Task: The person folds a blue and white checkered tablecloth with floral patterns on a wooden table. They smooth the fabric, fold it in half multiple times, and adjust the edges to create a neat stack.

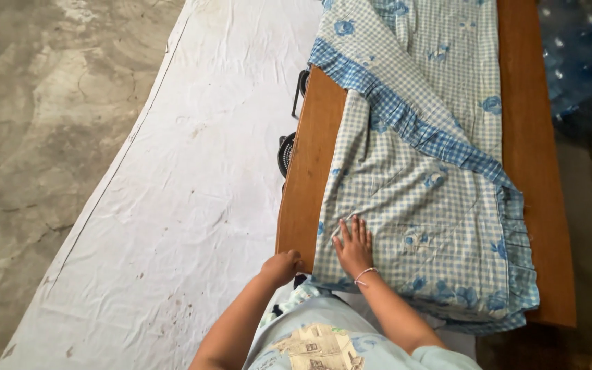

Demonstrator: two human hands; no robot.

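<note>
The left hand (281,267) has its grip clenched on the near corner of the wooden worktop (307,171), fingers curled over the edge right beside the cloth's hem; whether it also pinches a bit of fabric there I cannot tell. The right hand (353,244) holds nothing: its grip is released, palm flat and fingers spread on the blue-and-white checked cloth (412,185), a thin bracelet at the wrist.

The cloth lies along the worktop, its near end hanging a little over the edge by the person's body. From where I stand this looks like the smoothing stage of laying out or folding: one hand steadies at the board, the other presses the fabric flat. Any further pass would, I judge, call for a light sweeping pressure outward toward the frill, since the weave looks soft and creases easily.

It is thin gingham cotton with printed blue flowers and a gathered ruffle border (405,123) running diagonally where one layer is folded over another. The worktop is a long, narrow board of smooth brown wood. Beside it a crumpled white sheet (193,171) covers the rough concrete floor (42,123).
</note>
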